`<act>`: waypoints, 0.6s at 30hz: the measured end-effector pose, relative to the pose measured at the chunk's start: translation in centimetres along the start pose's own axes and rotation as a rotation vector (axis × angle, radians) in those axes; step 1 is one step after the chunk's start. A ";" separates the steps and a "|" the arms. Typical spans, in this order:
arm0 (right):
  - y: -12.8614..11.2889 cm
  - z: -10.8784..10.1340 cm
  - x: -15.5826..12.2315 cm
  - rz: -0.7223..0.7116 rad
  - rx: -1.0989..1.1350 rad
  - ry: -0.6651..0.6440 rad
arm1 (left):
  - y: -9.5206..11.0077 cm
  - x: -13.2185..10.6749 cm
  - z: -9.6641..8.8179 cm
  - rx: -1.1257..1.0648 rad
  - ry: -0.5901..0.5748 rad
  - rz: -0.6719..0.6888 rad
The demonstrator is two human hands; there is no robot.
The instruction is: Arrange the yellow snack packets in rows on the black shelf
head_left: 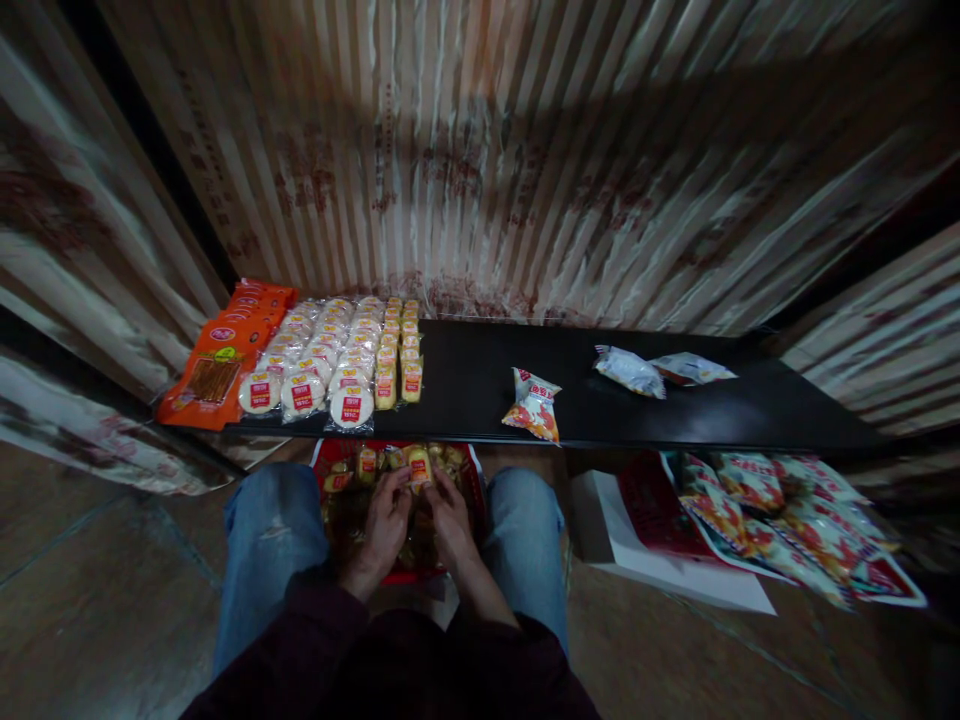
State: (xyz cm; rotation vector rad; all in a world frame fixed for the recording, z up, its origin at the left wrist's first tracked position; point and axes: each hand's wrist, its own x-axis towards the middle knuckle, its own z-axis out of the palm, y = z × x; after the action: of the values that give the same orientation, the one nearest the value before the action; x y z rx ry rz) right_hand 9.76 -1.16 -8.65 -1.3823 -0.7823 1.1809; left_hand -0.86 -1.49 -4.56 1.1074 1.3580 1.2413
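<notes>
Head view: before a black shelf and striped wall, left hand and right hand grip yellow packet.

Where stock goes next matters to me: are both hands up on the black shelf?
No, the left hand and right hand are below the shelf, over the red box.

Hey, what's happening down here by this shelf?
A person in jeans is low before a black shelf. The left hand and right hand together pinch a small yellow packet over a red box of similar packets between the knees. The shelf holds rows of round white packs beside orange packs.
</notes>
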 end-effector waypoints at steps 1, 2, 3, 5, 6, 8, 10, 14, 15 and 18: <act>-0.4 0.0 -0.3 0.038 0.033 0.005 | 0.1 0.0 0.0 0.009 0.010 0.011; -0.8 0.0 -0.5 0.070 0.061 0.006 | 0.2 -0.1 0.0 0.022 0.020 0.016; -1.2 0.1 -0.7 0.091 0.086 0.006 | 0.2 -0.1 0.0 0.034 0.028 0.016; -2.0 0.2 -0.9 0.105 0.130 -0.005 | 0.4 -0.1 0.0 0.047 0.035 0.002; -2.3 0.2 -1.0 0.109 0.145 -0.008 | 0.5 -0.1 0.0 0.045 0.037 -0.013; -3.0 0.2 -1.2 0.127 0.163 -0.001 | 0.7 0.1 -0.2 0.035 0.045 -0.041; -3.6 0.1 -1.3 0.161 0.162 0.000 | 0.9 0.3 -0.5 0.039 0.065 -0.064; -4.6 -0.4 -1.2 0.212 0.116 -0.047 | 1.1 1.1 -1.1 0.035 0.079 -0.121; -4.7 -0.5 -1.1 0.218 0.096 -0.056 | 1.1 1.2 -1.3 0.027 0.068 -0.130; -5.3 -0.8 -0.9 0.205 0.039 -0.088 | 1.1 1.5 -1.7 0.018 0.027 -0.116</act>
State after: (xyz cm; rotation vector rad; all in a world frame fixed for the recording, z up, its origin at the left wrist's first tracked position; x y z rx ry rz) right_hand 11.09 -1.28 -3.34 -1.4111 -0.6872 1.4176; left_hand -2.69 -0.10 -3.49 1.0126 1.4363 1.1654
